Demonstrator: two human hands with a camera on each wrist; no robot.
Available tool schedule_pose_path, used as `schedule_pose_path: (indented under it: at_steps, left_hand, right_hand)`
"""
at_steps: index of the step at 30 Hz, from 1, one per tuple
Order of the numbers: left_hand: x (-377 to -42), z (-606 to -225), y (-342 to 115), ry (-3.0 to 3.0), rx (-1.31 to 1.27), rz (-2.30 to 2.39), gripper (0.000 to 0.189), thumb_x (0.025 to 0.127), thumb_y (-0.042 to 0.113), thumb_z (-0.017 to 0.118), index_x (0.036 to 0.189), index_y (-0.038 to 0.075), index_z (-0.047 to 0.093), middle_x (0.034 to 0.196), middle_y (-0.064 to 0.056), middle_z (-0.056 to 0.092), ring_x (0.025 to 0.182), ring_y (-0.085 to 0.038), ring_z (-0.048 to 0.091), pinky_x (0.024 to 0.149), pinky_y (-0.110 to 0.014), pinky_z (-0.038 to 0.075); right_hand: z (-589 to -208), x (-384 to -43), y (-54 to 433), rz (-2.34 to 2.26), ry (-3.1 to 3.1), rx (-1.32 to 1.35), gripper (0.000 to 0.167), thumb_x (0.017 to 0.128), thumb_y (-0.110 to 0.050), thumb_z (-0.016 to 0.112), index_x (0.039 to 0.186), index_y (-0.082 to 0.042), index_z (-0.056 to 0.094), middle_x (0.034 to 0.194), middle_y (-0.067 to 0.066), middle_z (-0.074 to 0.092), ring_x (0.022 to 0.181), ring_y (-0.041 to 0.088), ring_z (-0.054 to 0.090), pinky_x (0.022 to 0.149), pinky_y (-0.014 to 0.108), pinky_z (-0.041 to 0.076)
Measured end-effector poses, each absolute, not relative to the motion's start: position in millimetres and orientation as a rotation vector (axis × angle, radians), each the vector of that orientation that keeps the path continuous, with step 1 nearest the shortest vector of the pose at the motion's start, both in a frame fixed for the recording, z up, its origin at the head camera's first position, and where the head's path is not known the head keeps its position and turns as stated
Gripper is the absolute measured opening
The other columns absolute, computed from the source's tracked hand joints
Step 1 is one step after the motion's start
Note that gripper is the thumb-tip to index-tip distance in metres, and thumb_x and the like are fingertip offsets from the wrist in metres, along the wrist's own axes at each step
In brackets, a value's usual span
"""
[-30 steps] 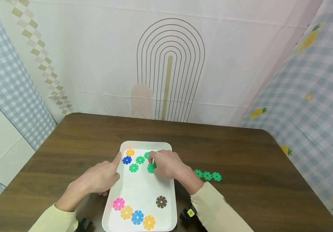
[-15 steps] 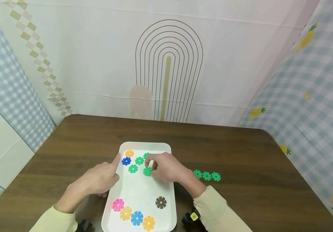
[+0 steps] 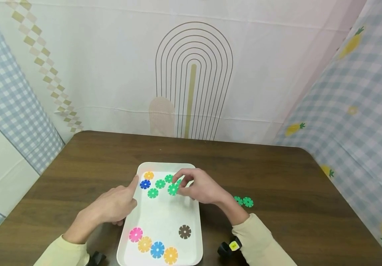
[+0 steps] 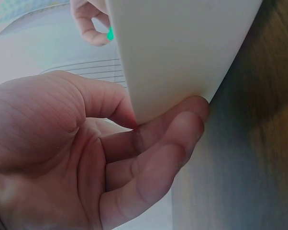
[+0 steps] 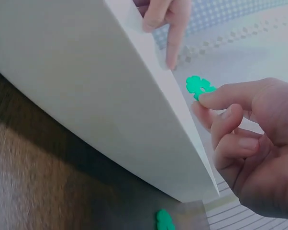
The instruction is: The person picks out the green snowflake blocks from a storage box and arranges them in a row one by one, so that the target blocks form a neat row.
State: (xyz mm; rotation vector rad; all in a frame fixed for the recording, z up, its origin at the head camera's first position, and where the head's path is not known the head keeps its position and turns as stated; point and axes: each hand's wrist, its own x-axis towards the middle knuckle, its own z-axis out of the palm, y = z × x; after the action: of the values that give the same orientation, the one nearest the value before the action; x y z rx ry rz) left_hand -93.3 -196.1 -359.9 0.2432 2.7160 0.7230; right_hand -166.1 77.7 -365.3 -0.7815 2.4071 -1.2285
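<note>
A white tray (image 3: 164,218) lies on the table. My left hand (image 3: 115,203) grips its left side; in the left wrist view the thumb is at the rim and the fingers curl against the outer wall. Over the tray's far right part, my right hand (image 3: 204,186) pinches a green flower-shaped plastic disc (image 5: 196,85) between thumb and index finger. Several green discs (image 3: 152,193) lie close by inside the tray, one partly hidden behind the right fingers. A dark blue disc (image 3: 145,184) and an orange disc (image 3: 149,175) sit at the far left corner.
At the tray's near end a pink disc (image 3: 135,234), orange discs (image 3: 144,244) and a light blue disc (image 3: 157,249) form a curve. A brown disc (image 3: 185,232) lies right of them. Beside the tray, green discs (image 3: 248,202) rest on the wooden table (image 3: 277,173).
My right hand has moved slightly right and lifted, with the green disc in its fingers. The forearm now covers one of the green discs on the table. The left hand stays put.
</note>
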Motion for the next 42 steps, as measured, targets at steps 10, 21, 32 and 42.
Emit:
schedule_pose_path:
  at_steps: [10, 21, 32, 42]
  left_hand:
    - [-93, -360, -196, 2.711, 0.239, 0.724, 0.080, 0.100, 0.010, 0.054, 0.166, -0.007, 0.012, 0.060, -0.005, 0.057, 0.043, -0.019, 0.058, 0.050, -0.034, 0.042]
    - [-94, -358, -196, 2.713, 0.231, 0.713, 0.080, 0.100, 0.011, 0.054, 0.166, -0.006, 0.012, 0.064, -0.005, 0.057, 0.043, -0.019, 0.058, 0.052, -0.034, 0.042]
    - [-93, -359, -198, 2.703, 0.249, 0.733, 0.080, 0.100, 0.011, 0.052, 0.167, -0.005, 0.011, 0.059, -0.004, 0.057, 0.042, -0.019, 0.058, 0.055, -0.033, 0.044]
    - [-93, -362, -198, 2.707, 0.245, 0.748, 0.080, 0.100, 0.010, 0.054, 0.166, -0.007, 0.013, 0.066, -0.004, 0.056, 0.042, -0.020, 0.057, 0.054, -0.033, 0.042]
  right_hand:
    - [-365, -165, 104, -1.379, 2.337, -0.729, 0.023, 0.094, -0.004, 0.071, 0.115, -0.013, 0.074, 0.090, 0.006, 0.068, 0.054, 0.015, 0.049, 0.055, 0.027, 0.046]
    - [-366, -163, 146, -1.444, 2.347, -0.634, 0.022, 0.095, -0.010, 0.073, 0.117, -0.012, 0.073, 0.087, 0.009, 0.067, 0.053, 0.013, 0.047, 0.051, 0.026, 0.044]
    - [-373, -153, 208, -1.473, 2.431, -0.444, 0.026, 0.097, -0.015, 0.074, 0.123, -0.009, 0.070, 0.097, 0.020, 0.069, 0.050, 0.010, 0.044, 0.048, 0.026, 0.041]
    - [-379, -141, 265, -1.522, 2.495, -0.234, 0.030, 0.097, -0.016, 0.075, 0.125, -0.007, 0.068, 0.100, 0.023, 0.070, 0.053, 0.010, 0.045, 0.049, 0.027, 0.042]
